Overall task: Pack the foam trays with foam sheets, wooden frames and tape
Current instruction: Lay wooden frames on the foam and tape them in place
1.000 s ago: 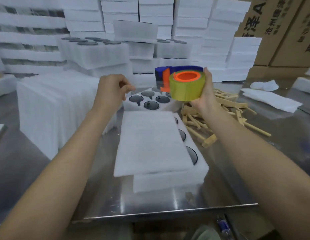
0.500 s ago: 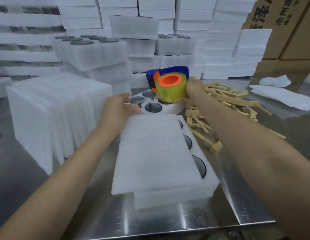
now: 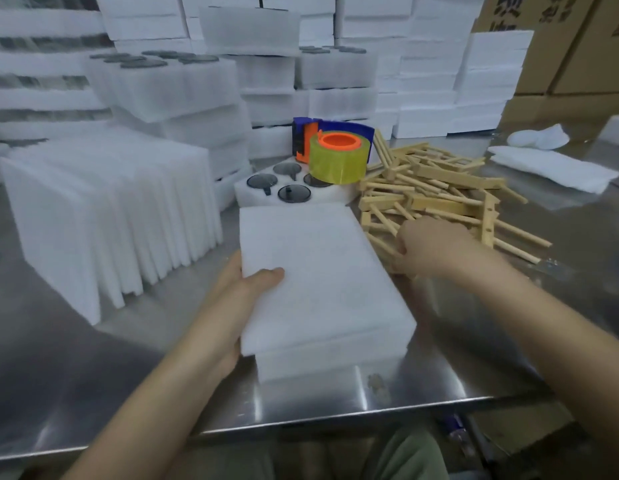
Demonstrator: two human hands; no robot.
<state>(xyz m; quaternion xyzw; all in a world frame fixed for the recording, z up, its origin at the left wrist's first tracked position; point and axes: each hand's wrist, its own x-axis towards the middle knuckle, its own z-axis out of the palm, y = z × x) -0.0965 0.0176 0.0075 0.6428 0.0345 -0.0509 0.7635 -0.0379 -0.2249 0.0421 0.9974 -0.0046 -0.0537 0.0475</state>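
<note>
Left hand [image 3: 245, 289] first: I am pinching the near-left edge of the foam sheet [image 3: 318, 271], thumb flat on top and fingers tucked along its side. The sheet lies over the foam tray [image 3: 332, 362] in front of me on the steel table [image 3: 93, 375]. It hides the tray's whole top and overhangs a little on the left. My right hand [image 3: 436, 244] is at the near edge of the wooden frames [image 3: 439, 188], heaped just right of the tray. Its fingers curl around one of the slats, though I cannot tell how firm that hold is. The tape dispenser [image 3: 335, 154] rests on a second tray [image 3: 294, 194] just beyond the sheet, whose dark round lids show uncovered. More sheets stand on edge in a thick stack [image 3: 103, 216] to my left, and finished-looking white blocks [image 3: 169, 84] are piled behind. As I judge it, this tray is roughly a third of the way. The sheet is on and nearly squared, no frame lies on it yet, and no tape has been applied. What remains is to free a frame, set it on the sheet, tape the bundle, then do the far tray.
</note>
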